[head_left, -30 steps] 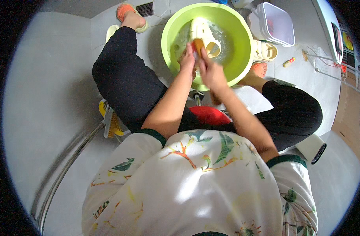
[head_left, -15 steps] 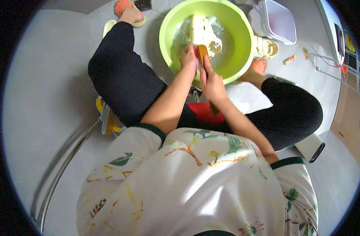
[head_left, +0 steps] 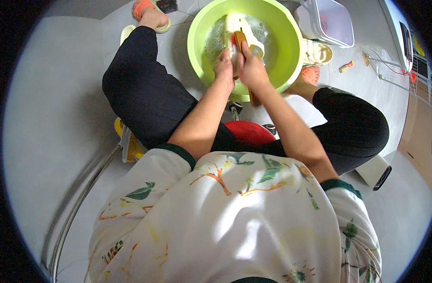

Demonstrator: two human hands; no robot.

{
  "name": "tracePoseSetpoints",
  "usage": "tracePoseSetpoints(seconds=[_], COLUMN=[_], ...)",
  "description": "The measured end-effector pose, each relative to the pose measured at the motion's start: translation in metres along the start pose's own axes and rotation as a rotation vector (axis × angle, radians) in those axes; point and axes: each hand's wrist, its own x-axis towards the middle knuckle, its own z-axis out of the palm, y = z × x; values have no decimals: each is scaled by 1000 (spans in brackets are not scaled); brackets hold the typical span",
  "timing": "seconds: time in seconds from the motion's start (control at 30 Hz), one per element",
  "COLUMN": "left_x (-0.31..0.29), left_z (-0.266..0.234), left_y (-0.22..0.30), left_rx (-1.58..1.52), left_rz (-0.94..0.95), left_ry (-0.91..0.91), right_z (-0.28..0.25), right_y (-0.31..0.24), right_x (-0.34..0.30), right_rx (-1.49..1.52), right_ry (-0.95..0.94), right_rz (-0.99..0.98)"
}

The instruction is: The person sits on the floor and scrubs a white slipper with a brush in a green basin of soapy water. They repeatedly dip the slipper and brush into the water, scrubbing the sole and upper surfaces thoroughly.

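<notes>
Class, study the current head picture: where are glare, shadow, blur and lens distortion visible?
Head view: glare whitens the white leaf-print fabric shirt; head view: a soft shadow follows the curved silvery metal tube; head view: fine detail looks soft where the right hand grips the slender brown wooden-looking brush; head view: fisheye distortion rounds the image border, leaving black corners.

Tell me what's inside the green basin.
Foamy water and a cream clog, under a brown brush. The left hand and right hand partly hide the clog; anything beneath is unseen.
</notes>
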Motion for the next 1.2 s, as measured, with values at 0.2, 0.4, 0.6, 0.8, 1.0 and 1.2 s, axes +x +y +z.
tracePoseSetpoints(seconds=[0.2,0.4,0.6,0.8,1.0,1.2], left_x=[5,2,2,-6,7,1], left_z=[-11,-5,-14,4,-11,2], left_y=[9,-1,17,23,27,44], left_rx=[-5,-14,83,71,15,-85], left_rz=[20,66,-27,-129,-199,-311], left_ry=[31,59,-9,-33,-106,-375], right_z=[7,-4,-26,31,60,7], right_y=[7,-2,20,168,112,73], right_x=[-32,-1,85,89,57,9], right_rx=[86,13,282,-131,-232,442], right_ry=[24,-55,115,-47,-483,109], right_rz=[-197,2,98,352,158,373])
